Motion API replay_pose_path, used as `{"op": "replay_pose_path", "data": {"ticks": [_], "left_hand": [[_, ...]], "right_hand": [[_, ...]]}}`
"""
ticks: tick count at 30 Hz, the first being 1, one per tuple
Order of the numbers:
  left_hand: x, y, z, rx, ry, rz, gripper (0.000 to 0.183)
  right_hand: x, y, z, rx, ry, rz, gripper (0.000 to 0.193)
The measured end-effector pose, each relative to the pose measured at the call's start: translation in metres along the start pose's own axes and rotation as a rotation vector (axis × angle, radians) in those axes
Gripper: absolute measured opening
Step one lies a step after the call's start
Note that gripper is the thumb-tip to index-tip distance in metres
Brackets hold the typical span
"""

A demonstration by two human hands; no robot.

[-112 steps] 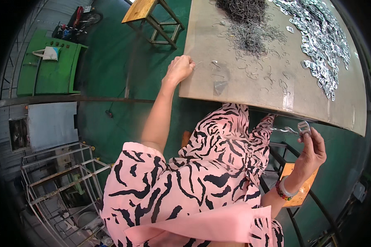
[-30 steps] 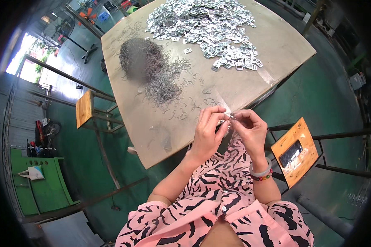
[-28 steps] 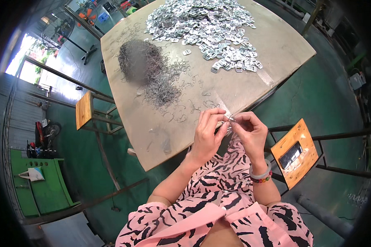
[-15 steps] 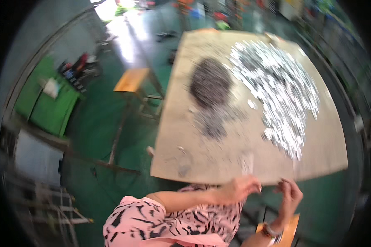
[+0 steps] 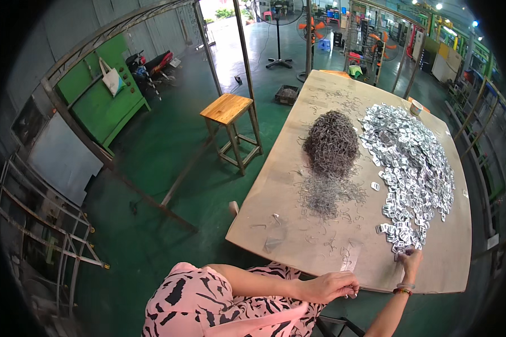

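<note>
Right hand [image 5: 411,262] reaches out to near end of the shiny metal-clip pile [image 5: 411,168] on the bench [image 5: 298,185], fingers touching the nearest clips; can't tell if it grips one. Left hand [image 5: 333,286] rests at bench's near edge, fingers curled shut, contents too small to tell. Dark wire heap [image 5: 330,143] sits mid-bench, left of clips. Wooden stool [image 5: 229,112] stands off to the left.

Right hand [image 5: 411,263] touches metal pieces [image 5: 410,168]; left hand [image 5: 333,285] rests at table [image 5: 275,224] edge.
</note>
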State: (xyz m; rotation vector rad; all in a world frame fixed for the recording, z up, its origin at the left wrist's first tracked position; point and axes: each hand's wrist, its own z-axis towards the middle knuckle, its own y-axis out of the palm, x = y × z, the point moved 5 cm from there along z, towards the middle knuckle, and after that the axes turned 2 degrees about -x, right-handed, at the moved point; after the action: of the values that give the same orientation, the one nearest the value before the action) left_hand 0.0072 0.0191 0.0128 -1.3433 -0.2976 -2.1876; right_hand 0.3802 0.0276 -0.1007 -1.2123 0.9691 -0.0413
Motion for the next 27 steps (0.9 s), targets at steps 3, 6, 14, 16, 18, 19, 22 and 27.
{"op": "replay_pose_path", "data": {"ticks": [3,6,14,16,18,19,22,27], "left_hand": [[0.007,0.000,-0.004,-0.002,0.043,-0.024,0.005],[0.017,0.008,-0.005,-0.082,-0.038,-0.117,0.007],[0.044,-0.009,-0.017,-0.050,-0.031,0.125,0.009],[0.051,0.004,-0.023,-0.085,-0.032,0.113,0.009],[0.046,-0.010,0.001,-0.077,-0.018,0.103,0.009],[0.047,-0.010,0.000,-0.078,-0.025,0.099,0.009],[0.048,-0.011,-0.003,-0.071,0.000,0.140,0.010],[0.049,-0.011,-0.006,-0.077,0.062,0.325,0.014]], "right_hand": [[-0.011,-0.011,-0.017,-0.059,0.122,0.049,0.025],[0.001,-0.022,-0.040,0.080,0.109,0.459,0.023],[-0.172,-0.019,-0.227,0.033,0.021,0.998,0.027],[-0.186,-0.034,-0.270,0.100,0.031,1.006,0.022],[-0.207,-0.040,-0.263,0.183,-0.006,1.004,0.019],[-0.212,-0.040,-0.270,0.181,0.001,1.002,0.019],[-0.220,-0.044,-0.284,0.221,0.005,1.008,0.019],[-0.227,-0.048,-0.286,0.355,-0.054,0.972,0.017]]}}
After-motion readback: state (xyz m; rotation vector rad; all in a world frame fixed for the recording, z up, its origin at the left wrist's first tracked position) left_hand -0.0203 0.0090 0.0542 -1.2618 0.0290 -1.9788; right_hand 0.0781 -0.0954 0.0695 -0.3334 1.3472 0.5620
